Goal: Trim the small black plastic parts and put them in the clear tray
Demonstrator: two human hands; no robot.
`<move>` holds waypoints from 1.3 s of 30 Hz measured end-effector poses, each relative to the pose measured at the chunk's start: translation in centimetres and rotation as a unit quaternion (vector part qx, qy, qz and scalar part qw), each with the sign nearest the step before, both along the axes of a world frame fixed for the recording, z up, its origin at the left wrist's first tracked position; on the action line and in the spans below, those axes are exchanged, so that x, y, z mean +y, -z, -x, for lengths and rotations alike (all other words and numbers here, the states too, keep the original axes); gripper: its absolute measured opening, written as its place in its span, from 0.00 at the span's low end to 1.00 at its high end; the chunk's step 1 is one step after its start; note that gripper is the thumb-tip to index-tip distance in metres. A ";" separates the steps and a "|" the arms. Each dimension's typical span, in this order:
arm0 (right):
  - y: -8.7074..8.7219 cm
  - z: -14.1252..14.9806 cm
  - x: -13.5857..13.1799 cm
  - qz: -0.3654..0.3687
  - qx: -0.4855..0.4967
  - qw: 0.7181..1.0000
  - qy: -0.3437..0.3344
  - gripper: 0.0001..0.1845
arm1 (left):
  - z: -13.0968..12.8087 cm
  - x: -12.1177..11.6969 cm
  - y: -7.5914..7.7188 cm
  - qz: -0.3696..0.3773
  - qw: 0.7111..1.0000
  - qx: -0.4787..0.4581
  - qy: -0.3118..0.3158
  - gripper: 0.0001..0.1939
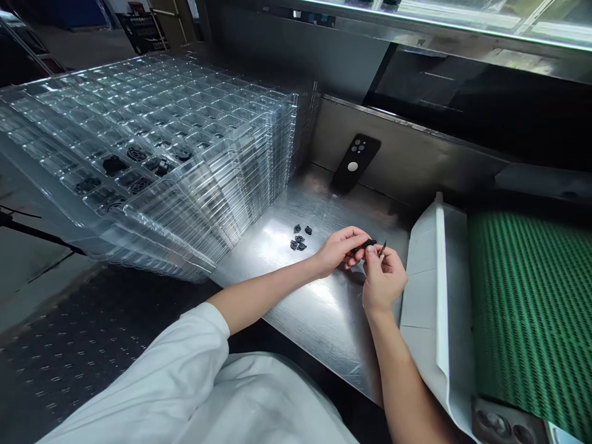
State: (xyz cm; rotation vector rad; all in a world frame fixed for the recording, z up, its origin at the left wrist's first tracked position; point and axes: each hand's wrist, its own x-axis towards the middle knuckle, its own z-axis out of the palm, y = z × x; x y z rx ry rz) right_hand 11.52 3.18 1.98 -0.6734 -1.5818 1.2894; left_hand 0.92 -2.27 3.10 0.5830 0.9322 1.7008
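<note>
1. Pinching a small black part (369, 244) between thumb and fingertips of the left hand (340, 250), just above the steel counter (324, 320).
2. Pinching a small pointed blade (383, 250) in the right hand (386, 277), right beside that part.
3. Showing similar black parts (300, 238) clustered on the steel, just left of both hands.
4. Rising beyond: white liner (423, 290) and green belt (531, 308) rightward, stacked clear plastic trays (222, 185) leftward, black phone (355, 161) against the back wall.

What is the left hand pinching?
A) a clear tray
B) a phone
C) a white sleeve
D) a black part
D. The left hand pinches a small black part in its fingers, right beside the small blade in the right hand.
</note>
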 end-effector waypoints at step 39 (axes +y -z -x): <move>1.1 -0.6 1.0 -0.008 -0.021 0.998 0.052 0.21 | 0.5 -0.1 -0.8 -0.029 0.998 0.059 -0.006 0.20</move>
